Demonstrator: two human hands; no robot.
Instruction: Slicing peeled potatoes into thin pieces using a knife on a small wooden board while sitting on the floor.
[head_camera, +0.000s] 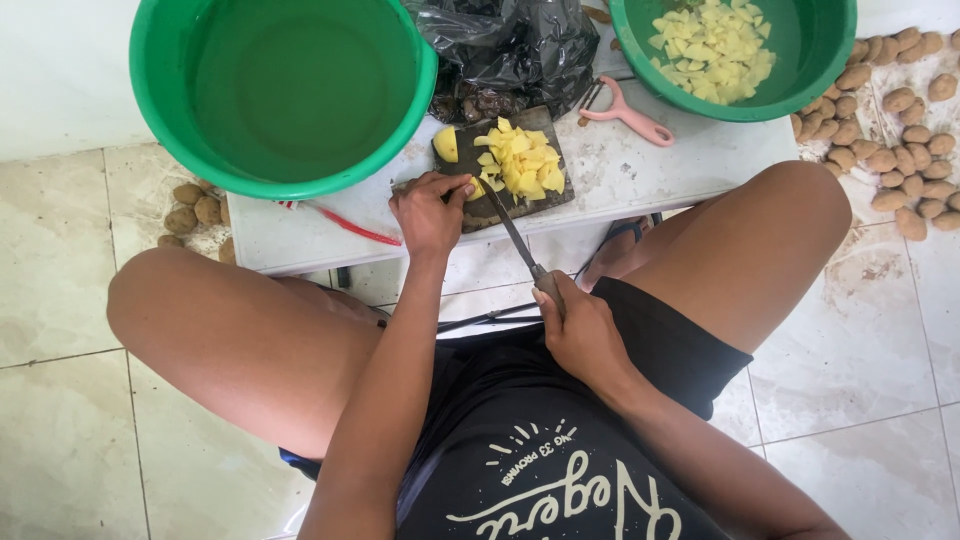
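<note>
From the head camera: your right hand (585, 335) is closed around the knife (518, 240), blade across the dark cutting board (480, 205) at the bench's (640, 170) front edge. Your left hand (428, 208) pins a potato piece (476, 190) there with curled fingers, beside the cut yellow pile (522, 165).

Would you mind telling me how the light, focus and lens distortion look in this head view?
Head view: soft, even daylight with faint shadows; the knife and cut potato pieces on the cutting board are sharp; mild glare on the black plastic bag; wide-angle bowing curves the empty green tub and the table edge.
</note>
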